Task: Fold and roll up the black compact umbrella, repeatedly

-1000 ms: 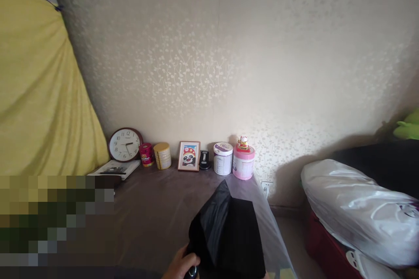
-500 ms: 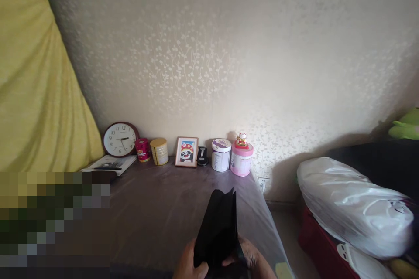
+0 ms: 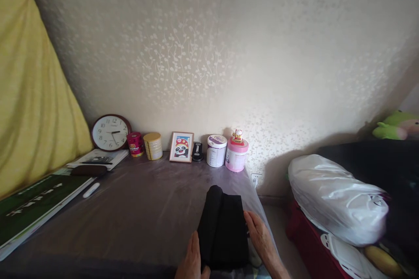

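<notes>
A black folded fabric piece (image 3: 229, 231) lies at the near right of the covered table, with a rounded, roll-like left side and a flat panel on its right. My left hand (image 3: 193, 255) is closed on its lower left edge, the thumb near the bottom corner. At the right edge, my right hand (image 3: 260, 233) grips it with the fingers bent around the side. Some of the fingers of both hands are hidden.
Along the wall stand a clock (image 3: 111, 133), red tin (image 3: 135, 144), yellow-lidded tin (image 3: 153, 146), panda picture frame (image 3: 181, 147) and two tubs (image 3: 216, 151). A green book (image 3: 36, 200) lies left. A white plastic bag (image 3: 337, 200) sits right, beyond the table edge.
The black fabric piece was upright and gaping; now it lies lower and flatter. My right hand has moved from its lower part to its outer right edge. The view has shifted slightly.
</notes>
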`<action>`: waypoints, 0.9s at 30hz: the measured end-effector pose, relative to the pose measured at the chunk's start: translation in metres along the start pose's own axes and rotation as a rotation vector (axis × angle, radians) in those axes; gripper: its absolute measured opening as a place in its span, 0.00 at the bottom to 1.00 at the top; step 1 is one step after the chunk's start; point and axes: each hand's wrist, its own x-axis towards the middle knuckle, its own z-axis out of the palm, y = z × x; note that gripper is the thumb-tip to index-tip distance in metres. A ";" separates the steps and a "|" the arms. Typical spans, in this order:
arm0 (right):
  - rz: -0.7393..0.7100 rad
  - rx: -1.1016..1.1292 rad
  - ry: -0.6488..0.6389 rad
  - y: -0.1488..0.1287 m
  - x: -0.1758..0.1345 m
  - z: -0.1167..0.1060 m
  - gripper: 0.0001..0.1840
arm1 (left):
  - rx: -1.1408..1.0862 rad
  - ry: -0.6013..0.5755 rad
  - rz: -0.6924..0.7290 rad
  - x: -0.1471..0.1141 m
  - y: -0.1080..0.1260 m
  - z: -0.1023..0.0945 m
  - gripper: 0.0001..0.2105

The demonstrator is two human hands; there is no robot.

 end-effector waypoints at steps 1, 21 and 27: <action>-0.015 -0.018 0.003 -0.004 -0.001 -0.001 0.24 | 0.002 -0.025 -0.019 0.000 0.002 -0.001 0.38; 0.058 0.161 -0.234 -0.047 0.028 0.093 0.20 | 0.106 -0.273 -0.178 0.008 0.021 -0.006 0.39; 0.024 -0.100 -0.358 -0.044 0.030 0.105 0.17 | 0.199 -0.276 -0.148 0.008 0.020 -0.008 0.35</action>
